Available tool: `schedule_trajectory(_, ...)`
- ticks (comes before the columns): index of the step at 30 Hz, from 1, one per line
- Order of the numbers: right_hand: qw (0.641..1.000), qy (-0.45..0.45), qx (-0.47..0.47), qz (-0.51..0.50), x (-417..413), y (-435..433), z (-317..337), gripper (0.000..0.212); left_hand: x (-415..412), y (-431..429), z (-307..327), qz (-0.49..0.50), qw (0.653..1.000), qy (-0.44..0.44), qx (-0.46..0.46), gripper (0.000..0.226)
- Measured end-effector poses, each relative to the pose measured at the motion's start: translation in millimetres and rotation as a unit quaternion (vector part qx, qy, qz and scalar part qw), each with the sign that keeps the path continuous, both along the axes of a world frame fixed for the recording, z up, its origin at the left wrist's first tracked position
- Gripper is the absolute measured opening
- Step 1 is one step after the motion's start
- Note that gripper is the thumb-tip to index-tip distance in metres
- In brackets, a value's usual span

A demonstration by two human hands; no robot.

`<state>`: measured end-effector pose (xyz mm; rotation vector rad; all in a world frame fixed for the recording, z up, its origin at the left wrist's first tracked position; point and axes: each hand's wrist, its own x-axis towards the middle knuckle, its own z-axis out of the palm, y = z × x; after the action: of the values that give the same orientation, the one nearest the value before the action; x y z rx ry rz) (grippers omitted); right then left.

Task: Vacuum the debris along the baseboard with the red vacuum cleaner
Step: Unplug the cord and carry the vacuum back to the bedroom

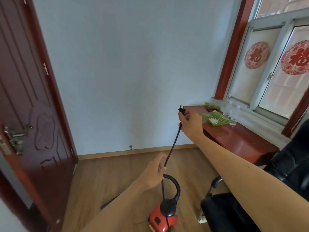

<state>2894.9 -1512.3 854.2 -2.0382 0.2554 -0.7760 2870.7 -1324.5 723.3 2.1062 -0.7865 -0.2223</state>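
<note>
The thin black power cord is being gripped by the left hand, its black plug pinched by the right hand, so the red plastic vacuum cleaner on the wooden floor is being put at risk of toppling.

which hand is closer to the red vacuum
Left. The left hand holds the black cord just above the red vacuum; the right hand holds the plug higher up the cord, farther from it.
</note>
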Motion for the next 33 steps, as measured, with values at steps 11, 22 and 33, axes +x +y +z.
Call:
schedule_trajectory(11,0.999,0.017,0.043,-0.004,133,-44,-49,0.021,124,-30,-29,0.004,1.0,0.009,0.025,0.036)
schedule_trajectory(22,0.995,0.047,0.071,-0.051,244,-119,-83,0.024,240,-100,-48,-0.022,0.997,0.049,0.052,0.037)
schedule_trajectory(33,0.987,0.081,0.088,-0.109,287,-161,-120,0.017,308,-144,-82,-0.105,0.989,0.07,0.077,0.032)
